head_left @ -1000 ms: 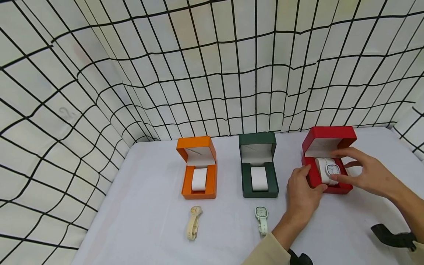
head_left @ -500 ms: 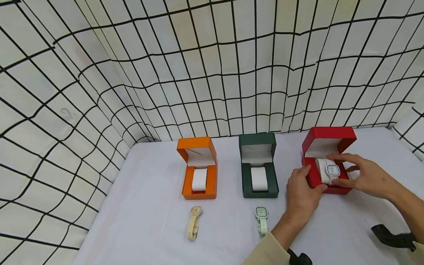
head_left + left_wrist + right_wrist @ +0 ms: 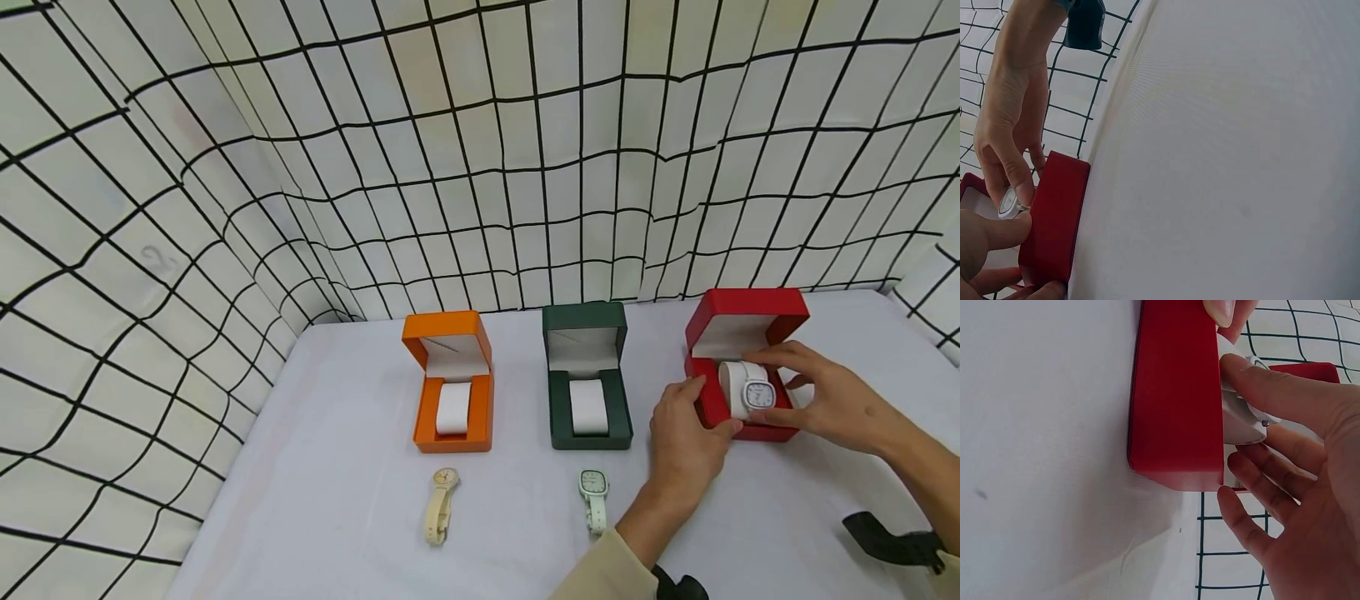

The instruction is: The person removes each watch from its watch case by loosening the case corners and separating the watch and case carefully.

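Observation:
A red watch box [image 3: 746,302] stands with its lid up at the right of the table. My left hand [image 3: 686,437] grips its front left corner, thumb at the front and fingers along the side. Inside the box, a white watch [image 3: 760,395] is wrapped round a white cushion [image 3: 731,390]. My right hand [image 3: 843,402] pinches watch and cushion, index finger at the far end and thumb at the near end. From the right wrist, the remaining fingers [image 3: 1272,481] are spread beside the box, and the cushion sits partly above the rim.
An orange box [image 3: 423,417] and a green box [image 3: 558,417] stand with lids up, each holding a white cushion. Before them lie a cream watch [image 3: 438,508] and a pale green watch [image 3: 595,500]. Black-lined white walls [image 3: 465,200] rise behind the table.
The right index finger has come down from near the lid onto the far end of the watch. Watch and cushion have shifted slightly right. The left hand keeps its grip on the box.

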### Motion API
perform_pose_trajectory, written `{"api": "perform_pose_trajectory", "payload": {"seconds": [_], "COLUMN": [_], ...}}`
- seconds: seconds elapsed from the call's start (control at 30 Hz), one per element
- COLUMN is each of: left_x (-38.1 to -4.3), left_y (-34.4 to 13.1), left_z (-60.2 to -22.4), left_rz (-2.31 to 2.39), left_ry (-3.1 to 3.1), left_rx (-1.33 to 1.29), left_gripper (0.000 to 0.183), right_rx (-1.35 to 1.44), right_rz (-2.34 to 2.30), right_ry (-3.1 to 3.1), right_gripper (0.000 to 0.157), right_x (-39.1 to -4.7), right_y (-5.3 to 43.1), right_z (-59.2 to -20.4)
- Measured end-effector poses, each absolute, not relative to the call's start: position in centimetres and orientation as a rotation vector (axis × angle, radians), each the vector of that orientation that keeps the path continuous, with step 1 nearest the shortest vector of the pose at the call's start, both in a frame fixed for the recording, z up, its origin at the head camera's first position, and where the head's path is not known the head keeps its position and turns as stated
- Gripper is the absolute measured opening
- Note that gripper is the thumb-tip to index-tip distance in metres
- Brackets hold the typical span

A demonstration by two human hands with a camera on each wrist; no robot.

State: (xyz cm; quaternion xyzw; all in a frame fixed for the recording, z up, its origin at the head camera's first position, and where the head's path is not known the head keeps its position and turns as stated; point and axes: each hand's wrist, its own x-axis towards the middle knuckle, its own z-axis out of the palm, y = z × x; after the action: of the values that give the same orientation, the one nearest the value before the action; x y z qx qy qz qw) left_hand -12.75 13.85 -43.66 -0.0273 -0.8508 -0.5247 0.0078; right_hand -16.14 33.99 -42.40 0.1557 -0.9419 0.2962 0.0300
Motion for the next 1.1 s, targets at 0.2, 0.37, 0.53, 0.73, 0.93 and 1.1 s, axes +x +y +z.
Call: {"api": "perform_pose_trajectory", "payload": {"seconds": [0.2,0.37,0.53,0.73,0.93,1.1], "left_x": [-12.76,-12.75,-12.61,-12.54,-12.57,-12.59], "left_y": [13.86,13.89,13.88,13.79,13.72,13.77], "left_z": [-43.69,-43.54,-43.51,-43.5,-43.44,-43.38], "left_rz": [-1.637,-1.634,-1.629,-1.626,-1.614,-1.601], "left_ry": [-2.662,-2.672,-2.684,-2.699,-2.711,-2.736], "left_rx": [-0.09,-0.089,-0.089,-0.087,-0.086,-0.081], "left_gripper": [0.066,0.066,0.067,0.068,0.068,0.068], "right_rx": [0.447,0.438,0.433,0.384,0.398,0.402], "right_rz": [0.906,0.895,0.912,0.959,0.965,0.97], "right_ry": [-2.946,-2.937,-2.931,-2.969,-2.931,-2.908], "right_gripper": [0.08,0.079,0.078,0.081,0.082,0.083], "right_x": [-16.03,-15.97,-15.8,-15.51,-15.35,-15.2], "right_y": [33.89,33.92,34.01,33.83,33.57,33.51], "right_z": [-42.06,-41.76,-41.63,-41.75,-41.79,-41.77]}}
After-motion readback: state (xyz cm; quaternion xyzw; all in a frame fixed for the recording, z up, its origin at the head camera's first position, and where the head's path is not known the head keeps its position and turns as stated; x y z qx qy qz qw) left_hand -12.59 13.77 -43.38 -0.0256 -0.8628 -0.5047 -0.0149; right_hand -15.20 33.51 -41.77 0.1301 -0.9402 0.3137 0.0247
